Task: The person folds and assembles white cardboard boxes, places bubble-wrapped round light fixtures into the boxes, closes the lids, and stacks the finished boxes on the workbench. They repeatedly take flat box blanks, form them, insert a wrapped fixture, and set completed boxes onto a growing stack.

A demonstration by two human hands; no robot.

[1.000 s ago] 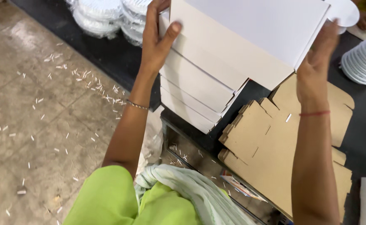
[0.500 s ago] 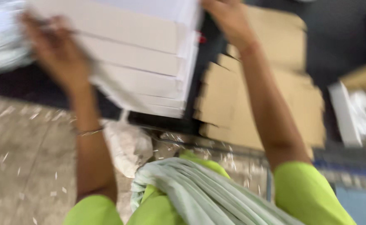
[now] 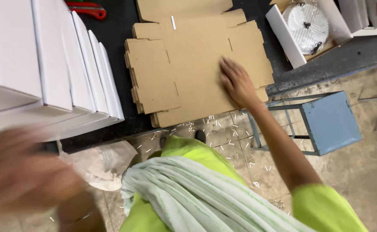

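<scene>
Dark, near-black work surface (image 3: 124, 25) runs along the top of the view, above a speckled stone floor littered with small pale slivers.

Right hand (image 3: 236, 81): fingers spread wide, palm down, lying flat on the stack of flat brown die-cut cardboard box blanks (image 3: 184, 64). Nothing is gripped. The stack sits at the near edge of the surface, middle of the view, its lower right corner under the hand.

Left hand (image 3: 23, 172): low in the left foreground, heavily blurred; cannot tell whether it is open or closed, or whether it holds anything.

Row of assembled white cardboard boxes (image 3: 46, 64) stands on the surface at left, just beside the blanks (a narrow strip of dark surface shows between them).

Red-handled tool (image 3: 87, 8) lies at the top edge, behind the white boxes.

Open white box holding a round white ribbed disc in clear wrap (image 3: 305, 23) sits at upper right, well apart from the hand.

Blue metal stool (image 3: 330, 122) stands on the floor at right, near the forearm.

Crumpled clear plastic bag (image 3: 102, 161) lies on the floor below the surface edge.
</scene>
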